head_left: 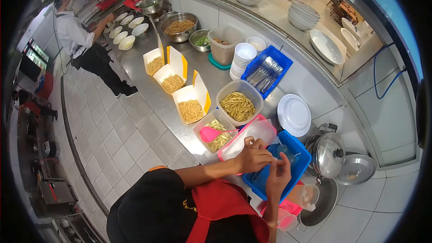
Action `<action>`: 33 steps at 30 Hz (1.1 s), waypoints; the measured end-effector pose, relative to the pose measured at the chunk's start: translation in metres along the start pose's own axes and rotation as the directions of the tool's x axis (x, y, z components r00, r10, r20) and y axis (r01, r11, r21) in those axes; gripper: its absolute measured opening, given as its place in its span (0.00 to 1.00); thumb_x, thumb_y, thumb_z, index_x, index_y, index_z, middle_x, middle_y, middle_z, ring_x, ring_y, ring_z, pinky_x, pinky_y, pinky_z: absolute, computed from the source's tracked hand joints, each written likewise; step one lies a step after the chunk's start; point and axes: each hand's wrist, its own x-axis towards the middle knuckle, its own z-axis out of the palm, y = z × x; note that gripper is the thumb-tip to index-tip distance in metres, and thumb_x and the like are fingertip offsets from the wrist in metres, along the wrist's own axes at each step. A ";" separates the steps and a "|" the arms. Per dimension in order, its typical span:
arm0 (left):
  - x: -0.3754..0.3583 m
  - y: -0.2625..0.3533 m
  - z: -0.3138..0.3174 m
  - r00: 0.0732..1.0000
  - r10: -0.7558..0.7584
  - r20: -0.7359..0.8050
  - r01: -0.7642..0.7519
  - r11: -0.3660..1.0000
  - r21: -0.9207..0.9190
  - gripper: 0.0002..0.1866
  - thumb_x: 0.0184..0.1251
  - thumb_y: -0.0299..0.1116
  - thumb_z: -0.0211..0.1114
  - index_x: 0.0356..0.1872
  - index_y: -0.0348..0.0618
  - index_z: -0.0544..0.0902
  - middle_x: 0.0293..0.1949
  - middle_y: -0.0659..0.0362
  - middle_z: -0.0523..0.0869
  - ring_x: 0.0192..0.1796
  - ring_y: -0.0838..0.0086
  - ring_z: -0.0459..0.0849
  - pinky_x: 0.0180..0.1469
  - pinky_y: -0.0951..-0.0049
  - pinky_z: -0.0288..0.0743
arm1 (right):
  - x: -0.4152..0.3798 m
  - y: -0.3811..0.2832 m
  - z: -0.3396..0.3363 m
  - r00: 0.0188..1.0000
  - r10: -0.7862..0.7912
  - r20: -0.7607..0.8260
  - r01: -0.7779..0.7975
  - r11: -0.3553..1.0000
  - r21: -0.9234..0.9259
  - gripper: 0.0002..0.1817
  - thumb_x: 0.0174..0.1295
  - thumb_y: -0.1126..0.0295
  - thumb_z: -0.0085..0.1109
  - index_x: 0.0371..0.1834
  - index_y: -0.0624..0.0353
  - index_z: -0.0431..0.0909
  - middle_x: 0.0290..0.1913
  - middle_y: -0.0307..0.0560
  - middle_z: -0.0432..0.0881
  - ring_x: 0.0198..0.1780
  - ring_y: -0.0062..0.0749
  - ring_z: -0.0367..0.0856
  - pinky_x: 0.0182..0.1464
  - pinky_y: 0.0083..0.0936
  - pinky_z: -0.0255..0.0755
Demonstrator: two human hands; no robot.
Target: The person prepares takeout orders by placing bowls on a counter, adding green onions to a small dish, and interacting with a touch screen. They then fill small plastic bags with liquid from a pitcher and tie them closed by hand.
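Observation:
My left hand point(253, 156) and my right hand point(279, 173) meet above a blue plastic basket point(302, 156). The fingers of both are pinched close together at a small, whitish, see-through bit that I cannot make out. Clear plastic point(291, 154) shows in the basket just behind my fingers. Left of my hands lie a pink-rimmed lid point(261, 132) and a tub of pale cut pickles with a pink spoon point(209, 133) in it. Behind that stands a larger tub of yellow-green pickles point(237, 107).
Three open cartons of noodles point(191, 110) line the counter. Nearby are a blue tray of cutlery point(270, 69), stacked white bowls point(245, 54) and white lids point(294, 114). Pots and pan lids point(330, 153) lie at right. A co-worker point(78, 36) stands by several bowls.

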 end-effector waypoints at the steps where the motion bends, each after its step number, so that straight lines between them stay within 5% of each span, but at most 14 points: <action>1: -0.003 -0.003 0.003 1.000 -0.014 0.022 0.014 1.000 -0.006 0.06 0.51 0.38 0.71 0.32 0.61 0.86 0.33 0.79 0.84 0.41 0.75 0.71 0.49 0.62 0.50 | -0.001 0.003 0.003 0.994 -0.108 0.004 0.109 0.994 -0.015 0.20 0.62 0.80 0.59 0.58 0.66 0.72 0.35 0.41 0.79 0.35 0.21 0.77 0.39 0.18 0.73; 8: -0.022 -0.007 0.014 0.977 -0.114 0.178 0.114 0.993 0.010 0.03 0.54 0.36 0.68 0.30 0.59 0.85 0.30 0.78 0.82 0.45 0.73 0.72 0.50 0.59 0.50 | -0.003 0.042 0.006 0.991 -0.112 0.071 0.124 0.969 -0.213 0.26 0.60 0.81 0.57 0.64 0.67 0.64 0.39 0.48 0.77 0.40 0.27 0.77 0.44 0.24 0.74; 11: -0.030 -0.004 0.017 0.944 -0.224 0.243 0.225 0.974 0.022 0.03 0.55 0.37 0.66 0.31 0.57 0.85 0.36 0.75 0.82 0.50 0.71 0.70 0.51 0.58 0.50 | 0.002 0.060 0.005 0.975 -0.211 0.069 0.222 0.915 -0.337 0.19 0.60 0.81 0.55 0.56 0.67 0.68 0.40 0.52 0.75 0.40 0.34 0.76 0.45 0.29 0.72; 15: -0.034 -0.007 0.018 0.898 -0.331 0.289 0.354 0.935 -0.030 0.04 0.59 0.41 0.66 0.32 0.57 0.85 0.50 0.67 0.78 0.59 0.65 0.65 0.57 0.54 0.50 | 0.017 0.050 -0.006 0.913 -0.296 0.282 0.397 0.808 -0.435 0.09 0.59 0.82 0.54 0.42 0.65 0.69 0.38 0.52 0.72 0.37 0.40 0.74 0.42 0.30 0.70; 17: -0.037 -0.015 0.022 0.757 -0.419 0.502 0.564 0.806 -0.178 0.09 0.62 0.47 0.66 0.34 0.56 0.86 0.61 0.61 0.70 0.66 0.57 0.59 0.66 0.49 0.48 | 0.023 0.046 -0.011 0.885 -0.332 0.325 0.448 0.796 -0.406 0.07 0.58 0.83 0.54 0.38 0.64 0.69 0.37 0.51 0.72 0.35 0.39 0.74 0.40 0.29 0.70; 19: -0.037 -0.025 0.021 0.720 -0.427 0.547 0.632 0.730 -0.261 0.11 0.63 0.49 0.66 0.35 0.57 0.87 0.61 0.60 0.68 0.68 0.55 0.57 0.68 0.48 0.47 | 0.028 0.043 -0.013 0.861 -0.344 0.375 0.462 0.836 -0.296 0.09 0.57 0.83 0.56 0.40 0.63 0.70 0.39 0.52 0.73 0.38 0.40 0.74 0.41 0.31 0.70; 23: -0.035 -0.024 0.013 0.611 -0.465 0.641 0.759 0.574 -0.307 0.13 0.61 0.51 0.69 0.39 0.58 0.89 0.63 0.60 0.67 0.69 0.53 0.56 0.72 0.50 0.47 | 0.029 0.032 -0.019 0.827 -0.342 0.445 0.515 0.778 -0.360 0.11 0.56 0.83 0.58 0.41 0.63 0.71 0.41 0.53 0.75 0.40 0.43 0.75 0.42 0.33 0.71; 30: -0.039 -0.013 0.013 0.575 -0.559 0.597 0.815 0.449 -0.365 0.13 0.60 0.48 0.71 0.40 0.56 0.89 0.64 0.59 0.66 0.70 0.55 0.57 0.73 0.50 0.48 | 0.012 0.014 -0.007 0.771 -0.471 0.429 0.637 0.581 -0.507 0.08 0.58 0.81 0.59 0.39 0.65 0.74 0.39 0.52 0.77 0.43 0.48 0.74 0.46 0.40 0.70; 32: -0.039 -0.010 0.018 0.626 -0.508 0.592 0.759 0.222 -0.612 0.12 0.63 0.47 0.69 0.41 0.55 0.90 0.65 0.60 0.69 0.69 0.58 0.60 0.73 0.54 0.49 | 0.012 0.017 -0.009 0.779 -0.461 0.426 0.628 0.570 -0.530 0.07 0.58 0.82 0.58 0.39 0.65 0.74 0.39 0.52 0.77 0.43 0.49 0.74 0.45 0.39 0.69; 33: -0.039 -0.010 0.017 0.626 -0.506 0.593 0.759 0.222 -0.612 0.12 0.63 0.47 0.69 0.41 0.55 0.90 0.65 0.60 0.69 0.69 0.58 0.60 0.73 0.54 0.49 | 0.012 0.017 -0.011 0.791 -0.439 0.427 0.612 0.569 -0.549 0.06 0.58 0.82 0.58 0.38 0.65 0.74 0.36 0.53 0.75 0.41 0.49 0.73 0.42 0.41 0.68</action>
